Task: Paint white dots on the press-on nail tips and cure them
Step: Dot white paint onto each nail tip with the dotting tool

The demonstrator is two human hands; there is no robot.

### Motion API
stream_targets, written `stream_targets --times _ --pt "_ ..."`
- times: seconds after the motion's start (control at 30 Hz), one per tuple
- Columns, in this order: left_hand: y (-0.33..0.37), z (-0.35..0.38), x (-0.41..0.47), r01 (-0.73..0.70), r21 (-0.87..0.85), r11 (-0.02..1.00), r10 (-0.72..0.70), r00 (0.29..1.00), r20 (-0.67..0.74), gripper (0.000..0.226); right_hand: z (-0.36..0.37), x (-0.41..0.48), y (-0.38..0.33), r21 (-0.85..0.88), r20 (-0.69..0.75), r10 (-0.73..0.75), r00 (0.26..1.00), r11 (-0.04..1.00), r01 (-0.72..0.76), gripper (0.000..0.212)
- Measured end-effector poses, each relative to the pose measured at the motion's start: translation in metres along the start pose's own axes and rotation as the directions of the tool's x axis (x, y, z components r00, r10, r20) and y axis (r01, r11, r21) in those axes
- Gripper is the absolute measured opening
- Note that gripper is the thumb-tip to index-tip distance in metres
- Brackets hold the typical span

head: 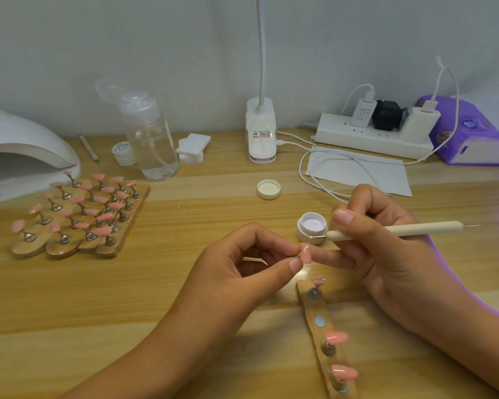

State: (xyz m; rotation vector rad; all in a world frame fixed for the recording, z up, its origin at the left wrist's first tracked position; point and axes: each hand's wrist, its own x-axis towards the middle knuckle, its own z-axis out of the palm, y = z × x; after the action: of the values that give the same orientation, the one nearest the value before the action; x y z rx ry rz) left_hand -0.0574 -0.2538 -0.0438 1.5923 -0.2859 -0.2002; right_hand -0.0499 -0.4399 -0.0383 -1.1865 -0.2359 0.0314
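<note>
My left hand (242, 263) pinches a pink nail tip (306, 254) on its small metal stand between thumb and forefinger, above the table. My right hand (386, 243) grips a white dotting tool (401, 229); its ball end sits just above the held tip, beside an open white pot of white gel (311, 227). Below the hands lies a wooden holder strip (320, 312) with three pink tips standing on it and one bare magnet spot.
Several more wooden strips with pink tips (81, 214) lie at the left, beside a white curing lamp (20, 151). The pot's lid (268, 189), a clear pump bottle (150, 139), a desk lamp base (261, 133), power strip (372, 133), cables and purple lamp (473, 133) stand further back.
</note>
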Motion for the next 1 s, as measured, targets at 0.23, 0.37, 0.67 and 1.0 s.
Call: stream_targets --times 0.23,0.37,0.67,1.0 --pt "0.0006 0.0008 0.0001 -0.006 -0.005 1.0 0.006 1.0 -0.007 0.01 0.0004 -0.0012 -0.0024 0.025 0.029 0.026 0.999 0.999 -0.027 0.037" --pt "0.0008 0.0002 0.0001 -0.006 0.001 1.0 0.006 1.0 -0.008 0.01 0.0015 -0.0021 -0.0026 -0.009 0.011 0.028 1.0 1.0 -0.028 0.036" --pt "-0.0005 0.0 0.0012 -0.005 0.003 1.0 0.005 1.0 -0.012 0.01 0.0032 -0.0027 -0.0016 -0.046 -0.018 0.023 1.0 0.999 -0.023 0.027" --pt "-0.0011 0.0003 0.0011 -0.007 -0.007 1.0 0.007 1.0 -0.012 0.01 0.0013 -0.0024 0.0004 -0.093 -0.001 0.007 1.0 0.996 -0.008 0.03"
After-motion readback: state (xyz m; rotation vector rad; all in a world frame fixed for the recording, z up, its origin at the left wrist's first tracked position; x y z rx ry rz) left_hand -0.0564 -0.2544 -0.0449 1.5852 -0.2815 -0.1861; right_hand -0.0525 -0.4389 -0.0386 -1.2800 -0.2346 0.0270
